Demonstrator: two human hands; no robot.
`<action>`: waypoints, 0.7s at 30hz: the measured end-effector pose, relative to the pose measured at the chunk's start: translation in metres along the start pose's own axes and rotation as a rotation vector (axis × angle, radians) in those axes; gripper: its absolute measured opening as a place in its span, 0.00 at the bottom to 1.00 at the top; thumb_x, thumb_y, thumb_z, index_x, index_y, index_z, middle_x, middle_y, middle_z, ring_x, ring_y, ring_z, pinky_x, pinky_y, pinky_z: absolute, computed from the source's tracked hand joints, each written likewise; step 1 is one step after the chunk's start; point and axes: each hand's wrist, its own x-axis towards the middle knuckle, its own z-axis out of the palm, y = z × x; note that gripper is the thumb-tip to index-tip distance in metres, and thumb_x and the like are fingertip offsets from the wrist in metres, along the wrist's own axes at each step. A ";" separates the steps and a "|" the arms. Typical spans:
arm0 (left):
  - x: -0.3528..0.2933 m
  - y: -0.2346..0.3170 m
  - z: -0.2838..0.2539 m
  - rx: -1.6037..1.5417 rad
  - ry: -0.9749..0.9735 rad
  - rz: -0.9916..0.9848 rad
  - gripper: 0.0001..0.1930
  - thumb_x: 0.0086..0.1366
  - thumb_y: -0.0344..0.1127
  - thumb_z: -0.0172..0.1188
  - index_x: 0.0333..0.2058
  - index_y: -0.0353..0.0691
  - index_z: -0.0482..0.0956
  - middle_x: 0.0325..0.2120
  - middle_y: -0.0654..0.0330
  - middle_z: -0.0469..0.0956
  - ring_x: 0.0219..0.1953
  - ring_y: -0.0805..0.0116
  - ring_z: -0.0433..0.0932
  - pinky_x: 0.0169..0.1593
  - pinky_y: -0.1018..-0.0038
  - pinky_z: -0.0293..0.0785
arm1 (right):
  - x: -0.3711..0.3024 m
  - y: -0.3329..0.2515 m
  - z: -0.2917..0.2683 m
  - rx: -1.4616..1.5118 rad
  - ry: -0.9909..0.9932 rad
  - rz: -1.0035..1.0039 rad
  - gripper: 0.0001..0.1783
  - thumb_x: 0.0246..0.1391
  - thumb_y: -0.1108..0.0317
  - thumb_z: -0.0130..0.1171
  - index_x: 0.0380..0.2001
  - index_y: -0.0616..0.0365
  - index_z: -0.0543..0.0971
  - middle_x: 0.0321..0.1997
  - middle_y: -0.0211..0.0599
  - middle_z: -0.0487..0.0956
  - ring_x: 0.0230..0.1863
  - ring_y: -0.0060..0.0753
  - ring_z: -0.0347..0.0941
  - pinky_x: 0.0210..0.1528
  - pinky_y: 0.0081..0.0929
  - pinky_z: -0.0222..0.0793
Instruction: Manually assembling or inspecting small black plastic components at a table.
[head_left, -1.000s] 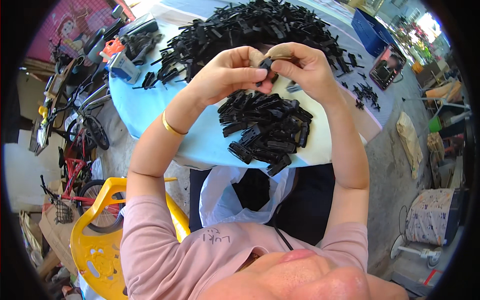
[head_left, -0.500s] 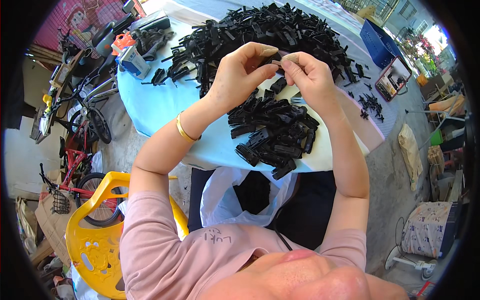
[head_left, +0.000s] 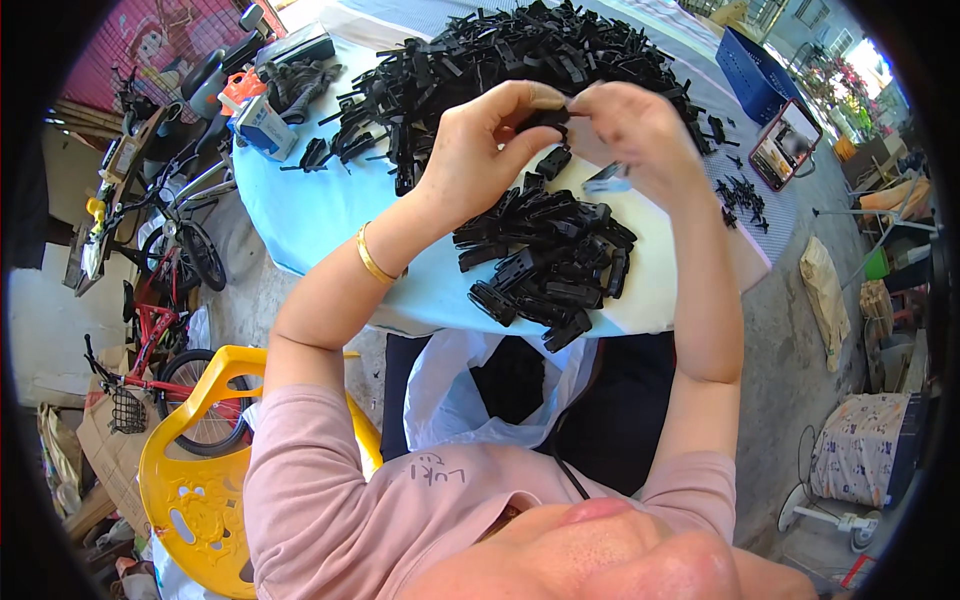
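My left hand (head_left: 490, 140) is raised over the table, thumb and fingers closed around a small black plastic part (head_left: 543, 121), most of which the fingers cover. Against it, my right hand (head_left: 640, 130) has its fingertips close to the left fingertips; motion smears its fingers, so what they hold is unclear. Pale covers sit on some fingertips. Below the hands lies a smaller heap of black plastic clips (head_left: 545, 255), near the table's front edge. A large pile of loose black plastic parts (head_left: 540, 50) spreads behind them.
Small black pieces (head_left: 742, 200) lie at the right beside a propped phone (head_left: 785, 145) and a blue basket (head_left: 757, 78). A blue-white carton (head_left: 265, 128) stands at the table's left. An open white bag (head_left: 440, 395) sits on my lap, near a yellow chair (head_left: 195, 490).
My right hand has turned and its fingers have lifted slightly, now blurred by motion. The left hand stays nearly in place.
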 end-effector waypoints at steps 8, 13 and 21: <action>0.000 0.011 -0.002 0.068 -0.651 0.382 0.12 0.51 0.34 0.62 0.34 0.38 0.76 0.35 0.57 0.76 0.44 0.59 0.72 0.48 0.68 0.68 | 0.016 0.029 -0.032 -1.388 0.479 0.072 0.21 0.39 0.52 0.61 0.30 0.59 0.80 0.28 0.46 0.79 0.33 0.44 0.76 0.37 0.33 0.71; 0.000 0.002 -0.003 -0.247 -0.496 0.029 0.10 0.57 0.33 0.58 0.36 0.34 0.76 0.36 0.59 0.77 0.38 0.72 0.75 0.45 0.74 0.70 | 0.022 0.036 -0.043 -1.561 0.332 0.218 0.18 0.38 0.53 0.61 0.25 0.58 0.81 0.27 0.44 0.79 0.32 0.44 0.76 0.37 0.34 0.71; 0.014 -0.012 -0.016 -0.478 -0.091 -0.566 0.22 0.65 0.44 0.46 0.48 0.30 0.66 0.39 0.52 0.74 0.37 0.65 0.76 0.44 0.74 0.73 | -0.002 0.003 -0.009 -0.684 0.109 -0.289 0.09 0.42 0.71 0.62 0.29 0.63 0.79 0.20 0.28 0.76 0.23 0.11 0.69 0.26 0.11 0.65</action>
